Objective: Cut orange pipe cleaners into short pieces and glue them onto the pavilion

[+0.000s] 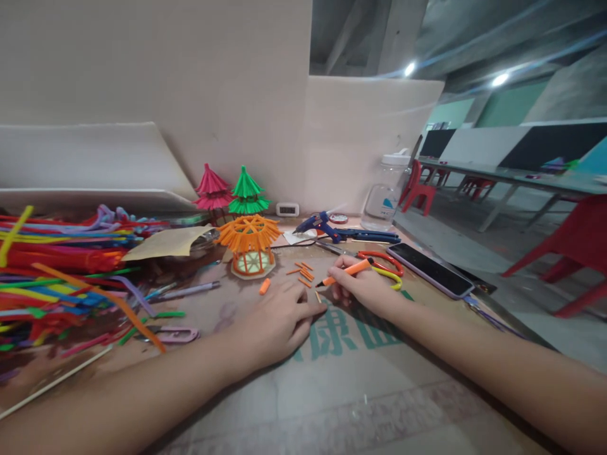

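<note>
The right hand's (349,282) grip is closed around an orange marker (351,270), its tip just above a small pale stick (318,296) lying on the counter (227,411). The left hand (279,316) lies palm-down, index fingertip beside that stick; whether its grip pinches it, I cannot tell. For even coverage, light strokes along the stick, with its end pinned, would likely serve best. Pipe cleaners (61,260) crowd the counter's left side, and a phone (429,268) lies on the right. Beyond stand red chairs (420,189) under ceiling lights (499,79).
</note>
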`<state>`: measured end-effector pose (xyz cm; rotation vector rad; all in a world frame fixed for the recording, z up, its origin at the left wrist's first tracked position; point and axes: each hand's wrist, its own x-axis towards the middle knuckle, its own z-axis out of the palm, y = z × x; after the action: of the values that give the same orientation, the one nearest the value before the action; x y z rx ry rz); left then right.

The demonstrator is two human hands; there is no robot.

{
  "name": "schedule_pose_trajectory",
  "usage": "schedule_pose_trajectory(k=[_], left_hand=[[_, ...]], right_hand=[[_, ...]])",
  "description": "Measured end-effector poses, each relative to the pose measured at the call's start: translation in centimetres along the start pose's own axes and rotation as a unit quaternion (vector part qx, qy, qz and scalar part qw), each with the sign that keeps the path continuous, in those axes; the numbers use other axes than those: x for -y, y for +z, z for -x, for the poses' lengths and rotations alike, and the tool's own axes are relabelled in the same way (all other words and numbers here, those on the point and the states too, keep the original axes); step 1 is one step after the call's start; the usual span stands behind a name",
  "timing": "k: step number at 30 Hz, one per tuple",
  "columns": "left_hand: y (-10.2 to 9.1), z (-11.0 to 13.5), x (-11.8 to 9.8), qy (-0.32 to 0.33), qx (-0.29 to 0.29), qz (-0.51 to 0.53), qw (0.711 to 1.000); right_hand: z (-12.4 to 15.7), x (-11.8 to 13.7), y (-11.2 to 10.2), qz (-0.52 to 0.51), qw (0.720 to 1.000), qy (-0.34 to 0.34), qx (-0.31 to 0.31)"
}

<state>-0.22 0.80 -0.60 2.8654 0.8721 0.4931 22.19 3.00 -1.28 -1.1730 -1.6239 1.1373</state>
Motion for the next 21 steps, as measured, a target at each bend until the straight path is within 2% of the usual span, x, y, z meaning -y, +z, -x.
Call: schedule_pose_trajectory(k=[3, 11, 21], left_hand=[[0.20, -0.10, 0.19, 0.002, 0.000, 0.000, 1.000], [0.12, -0.37, 0.26, 0.009, 0.005, -0.006, 1.000], [0.25, -0.37, 0.45, 0.024, -0.015, -0.004, 1.000]], right_hand=[[0.00, 0.04, -0.17, -0.010, 1.000, 0.001, -0.007], [0.00, 0.25, -0.13, 0.044, 0.999, -0.001, 0.001], [-0.09, 0.41, -0.20, 0.009, 0.999, 0.026, 0.024]])
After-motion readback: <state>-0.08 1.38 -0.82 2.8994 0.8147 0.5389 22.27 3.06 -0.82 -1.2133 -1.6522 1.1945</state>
